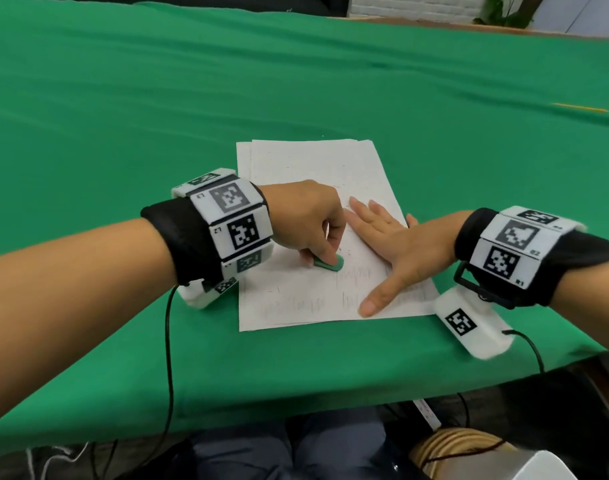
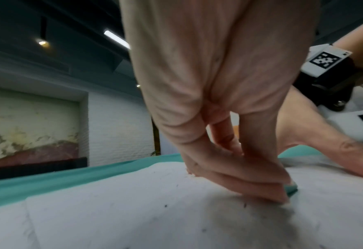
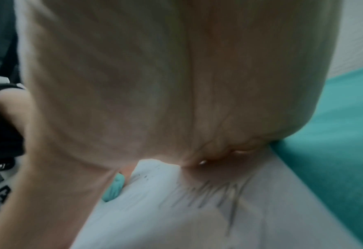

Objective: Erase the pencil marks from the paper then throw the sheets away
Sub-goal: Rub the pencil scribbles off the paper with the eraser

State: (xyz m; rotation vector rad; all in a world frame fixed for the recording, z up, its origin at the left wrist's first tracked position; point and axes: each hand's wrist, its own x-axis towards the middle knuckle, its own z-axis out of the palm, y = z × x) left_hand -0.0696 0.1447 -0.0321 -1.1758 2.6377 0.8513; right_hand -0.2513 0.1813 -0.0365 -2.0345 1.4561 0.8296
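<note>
Left wristband (image 1: 223,220): "L2", "L3"; right wristband (image 1: 514,251): "R1", "R2".

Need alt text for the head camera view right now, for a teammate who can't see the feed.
The left hand pinches a green eraser against the top sheet of paper on a green tablecloth, while the right hand lies flat, pinning the sheet. Faint pencil scribbles remain near the front edge; a pencil lies far right.

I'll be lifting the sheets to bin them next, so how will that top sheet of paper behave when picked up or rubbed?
Likely floppy and light: the top sheet lies thin and flat on the green cloth. It probably slides or wrinkles under rubbing, since the right hand presses flat on it while the left hand works the green eraser. The sheets beneath sit slightly offset, so they may fan apart.
</note>
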